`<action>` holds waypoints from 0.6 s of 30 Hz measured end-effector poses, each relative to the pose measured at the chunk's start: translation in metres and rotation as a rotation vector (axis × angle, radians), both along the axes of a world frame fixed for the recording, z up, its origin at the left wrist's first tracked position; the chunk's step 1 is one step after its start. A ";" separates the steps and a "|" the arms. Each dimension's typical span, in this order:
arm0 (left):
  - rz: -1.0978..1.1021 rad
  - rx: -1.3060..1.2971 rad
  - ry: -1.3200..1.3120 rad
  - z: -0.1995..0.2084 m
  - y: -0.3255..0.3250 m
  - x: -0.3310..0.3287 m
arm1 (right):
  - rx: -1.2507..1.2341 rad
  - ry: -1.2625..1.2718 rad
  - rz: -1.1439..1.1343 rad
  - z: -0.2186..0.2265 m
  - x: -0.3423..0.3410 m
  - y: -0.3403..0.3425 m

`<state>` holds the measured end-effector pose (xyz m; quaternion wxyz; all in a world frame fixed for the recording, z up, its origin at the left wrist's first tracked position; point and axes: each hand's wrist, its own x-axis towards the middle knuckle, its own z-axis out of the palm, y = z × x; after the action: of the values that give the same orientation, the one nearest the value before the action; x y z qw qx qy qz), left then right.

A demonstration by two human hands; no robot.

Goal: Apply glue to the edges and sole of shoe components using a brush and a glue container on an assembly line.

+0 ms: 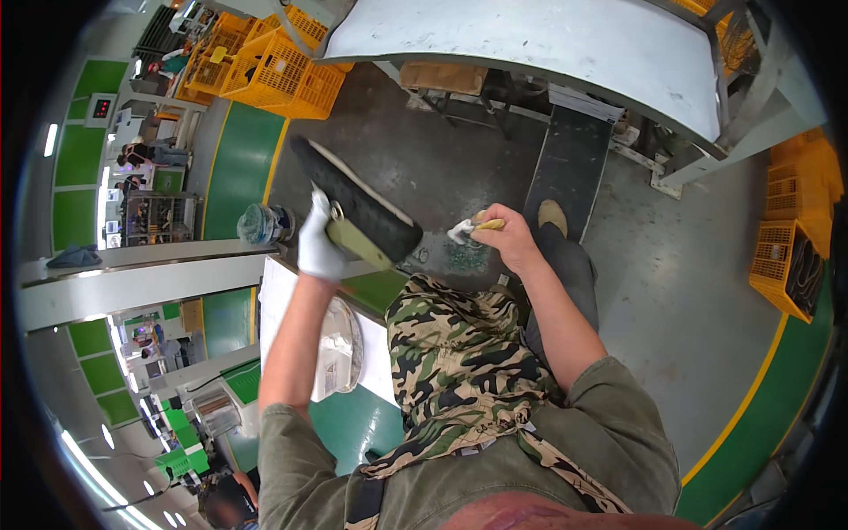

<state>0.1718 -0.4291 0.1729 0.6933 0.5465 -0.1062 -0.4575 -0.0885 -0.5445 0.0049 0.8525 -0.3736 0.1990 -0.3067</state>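
My left hand, in a white glove, grips a black shoe that it holds up and tilted in front of me. A pale band runs along one long edge of the shoe. From its near end sticks out an olive-green block, which looks like a shoe last. Bare-skinned, my right hand pinches a small brush with a yellowish handle and a white head. The brush is to the right of the shoe, apart from it. My palm hides part of the last.
Below my left forearm, a white round container stands on a white tabletop. A clear jar is farther left. A white-topped workbench spans the far side. Yellow crates stand far left, and another crate is at right.
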 end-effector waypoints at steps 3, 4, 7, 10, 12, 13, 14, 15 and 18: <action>-0.005 0.050 -0.224 0.045 -0.087 0.026 | -0.017 0.183 -0.081 -0.042 0.002 -0.013; -0.037 -0.004 -0.274 0.066 -0.121 0.022 | -0.029 0.304 -0.078 -0.048 0.003 -0.019; -0.054 -0.083 -0.396 0.095 -0.209 0.072 | -0.022 0.377 -0.099 -0.053 0.017 -0.026; -0.148 -0.130 -0.353 0.110 -0.288 0.069 | 0.048 0.354 -0.142 -0.060 0.017 -0.028; -0.823 -0.378 0.363 0.105 -0.323 0.085 | 0.084 0.306 -0.165 -0.063 0.019 -0.027; -0.833 -0.292 0.372 0.098 -0.338 0.086 | 0.091 0.321 -0.178 -0.066 0.016 -0.028; -0.835 -0.256 0.368 0.090 -0.349 0.101 | 0.125 0.273 -0.192 -0.066 0.017 -0.027; -0.833 -0.220 0.361 0.081 -0.357 0.116 | 0.160 0.222 -0.202 -0.066 0.019 -0.025; -0.230 0.133 -0.501 0.045 -0.374 0.096 | 0.139 0.328 -0.199 -0.057 0.013 -0.026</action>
<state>0.2677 -0.8031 0.2177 0.5515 0.6713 -0.3054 -0.3898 -0.0758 -0.5706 -0.0517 0.7979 -0.3369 0.3918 -0.3102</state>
